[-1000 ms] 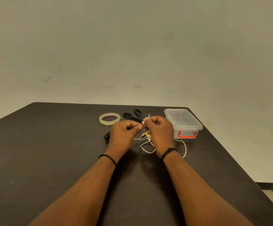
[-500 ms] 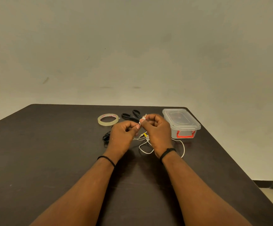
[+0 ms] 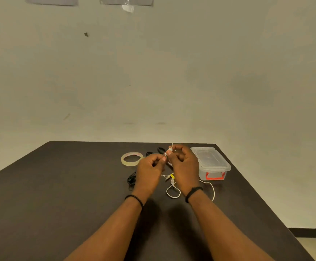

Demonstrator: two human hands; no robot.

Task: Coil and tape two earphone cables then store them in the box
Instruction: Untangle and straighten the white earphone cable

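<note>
My left hand [image 3: 149, 171] and my right hand [image 3: 183, 166] are raised a little above the dark table, fingertips pinched together on the white earphone cable [image 3: 173, 194]. The rest of that cable hangs down and loops on the table below my right wrist, with a yellow piece near its middle. A black earphone cable [image 3: 131, 180] lies bunched on the table, just left of my left hand. A clear plastic box [image 3: 211, 162] with a shut lid and a red latch stands to the right. A roll of clear tape [image 3: 131, 159] lies at the back left.
Black scissors [image 3: 154, 152] lie behind my hands, partly hidden by them. The dark table [image 3: 59, 194] ends close behind the box and tape, with its right edge running just past the box. A pale wall stands beyond.
Both hands have lifted slightly with the white cable pinched between them. The camera has tilted upward, so the table sits lower in view.
</note>
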